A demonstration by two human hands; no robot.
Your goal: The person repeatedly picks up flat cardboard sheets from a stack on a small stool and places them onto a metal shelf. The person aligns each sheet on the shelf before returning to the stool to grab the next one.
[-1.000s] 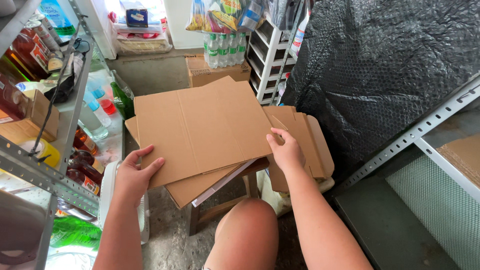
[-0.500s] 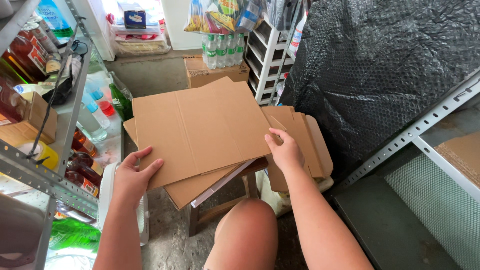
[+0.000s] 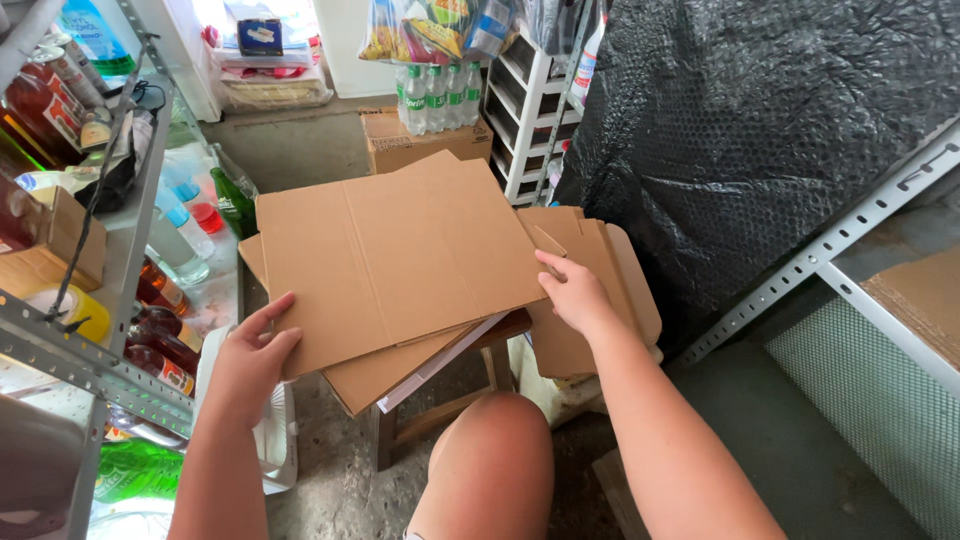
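Now your left hand [image 3: 245, 355] holds the near left corner of a flat cardboard sheet [image 3: 400, 255], with the thumb on top and the other fingers under the edge, so it is closed on the sheet. Your right hand [image 3: 575, 295] lies on the right edge of the same sheet, fingers spread and pressing flat, the fingertips pointing to the left; it touches the cardboard but does not clamp it. The two hands are well apart, one at each side of the sheet.

The cardboard sheet is an unfolded box with crease lines, and it lies on top of a second flat cardboard piece [image 3: 385, 375], which sticks out under it at the near side. Both rest on a small wooden stool [image 3: 470, 385] that serves as your table, just in front of your bare knee [image 3: 490, 450]. Under your right hand there is another folded cardboard piece [image 3: 600, 290] with flaps, lying to the right of the sheet.

At your left stands a metal shelf [image 3: 110, 290] with bottles of brown and red liquid, and a green glass bottle [image 3: 232, 205] stands on the floor beside it. Behind the sheet you see a closed cardboard box [image 3: 415, 145] with a pack of small plastic bottles [image 3: 435, 95] on it, and a white rack [image 3: 530, 110] next to it. At your right a big black bubble-wrap cover [image 3: 760, 120] hangs over something, near a grey metal frame [image 3: 830, 250].
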